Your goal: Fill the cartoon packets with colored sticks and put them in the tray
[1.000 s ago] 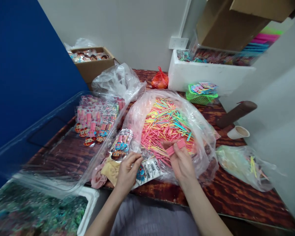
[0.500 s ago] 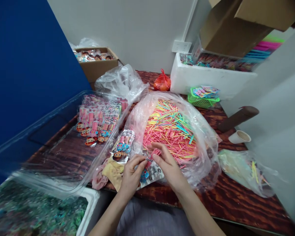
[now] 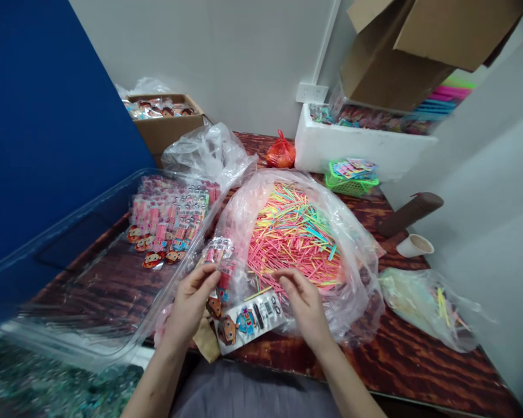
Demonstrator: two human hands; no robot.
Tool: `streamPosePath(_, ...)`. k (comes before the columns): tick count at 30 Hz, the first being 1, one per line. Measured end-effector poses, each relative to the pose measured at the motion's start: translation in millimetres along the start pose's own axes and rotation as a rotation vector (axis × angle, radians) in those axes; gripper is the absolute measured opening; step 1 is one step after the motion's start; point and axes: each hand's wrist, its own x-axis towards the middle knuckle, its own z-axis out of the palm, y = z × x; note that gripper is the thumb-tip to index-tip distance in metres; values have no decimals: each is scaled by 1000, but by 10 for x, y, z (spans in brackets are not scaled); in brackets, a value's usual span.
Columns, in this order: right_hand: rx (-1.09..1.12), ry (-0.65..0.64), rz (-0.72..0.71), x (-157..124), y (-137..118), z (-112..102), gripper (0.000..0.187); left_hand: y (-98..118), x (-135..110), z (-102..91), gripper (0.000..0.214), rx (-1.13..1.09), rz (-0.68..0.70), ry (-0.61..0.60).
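My left hand (image 3: 189,299) is closed in a pinch at the edge of a clear packet of pink sticks (image 3: 225,277), over other filled packets (image 3: 218,249). Part of that packet is hidden by my fingers. At the front edge of the big bag, my right hand (image 3: 304,299) has thumb and forefinger together; what they hold, if anything, is too small to make out. Between the hands a flat silver packet (image 3: 250,320) with a cartoon face lies on the table. Thin pink, yellow and blue sticks (image 3: 294,238) fill the open clear plastic bag (image 3: 361,273).
At left a clear tub (image 3: 157,310) lies around rows of filled packets (image 3: 165,220). A green basket (image 3: 351,184), paper cup (image 3: 415,245), brown cylinder (image 3: 412,213) and small plastic bag (image 3: 427,307) stand at right. Behind are a carton (image 3: 169,128) and foam box (image 3: 353,145).
My hands have moved apart, the left one leftward to the filled packets. The silver packet beneath them is now uncovered. The pink bundle is gone from my right fingers.
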Motion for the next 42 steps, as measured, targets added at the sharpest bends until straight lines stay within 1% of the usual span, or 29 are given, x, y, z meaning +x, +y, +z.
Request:
streamPosePath(3,-255,87,-30,117,343,-253,16,-54,220,-57,30,9,-8,0)
streamPosePath(6,-510,142,-76,178,618,-497,16,-175,396,-10,28,119,64,22)
streamPosePath(9,-745,157,-104,182,775,-695,17,-337,511,72,30,326,151,120)
streamPosePath(11,-916,140,-109,171,826,-769,17,-439,565,114,32,495,188,199)
streamPosePath(14,-1158,70,-125,158,836,-766,21,-541,617,140,35,716,236,271)
streamPosePath(16,-1297,36,-131,161,807,-708,25,-565,625,136,37,803,270,273)
streamPosePath(20,-1485,-19,-136,209,721,-585,18,-526,560,103,40,841,356,193)
streamPosePath(23,-1513,-81,-179,264,695,-579,17,-459,449,62,42,840,408,150)
streamPosePath(25,-1487,-85,-213,302,702,-622,17,-418,367,29,42,833,405,133)
streamPosePath(27,-1428,-54,-219,345,715,-684,17,-386,291,-3,41,812,395,117)
streamPosePath(30,-1227,-3,-135,423,711,-775,16,-347,201,-32,41,784,386,106)
streamPosePath(32,-970,18,-43,464,681,-823,18,-314,151,-32,41,767,382,104)
streamPosePath(35,-446,26,93,454,612,-856,23,-247,71,16,43,689,374,102)
streamPosePath(37,-134,-38,208,376,570,-826,29,-205,7,101,46,580,338,87)
streamPosePath(39,83,-162,349,244,547,-735,37,-178,-70,247,46,421,250,37)
streamPosePath(41,234,-308,473,84,542,-587,40,-168,-158,448,43,255,144,-66)
streamPosePath(42,300,-375,521,6,545,-500,40,-167,-205,560,42,197,116,-132)
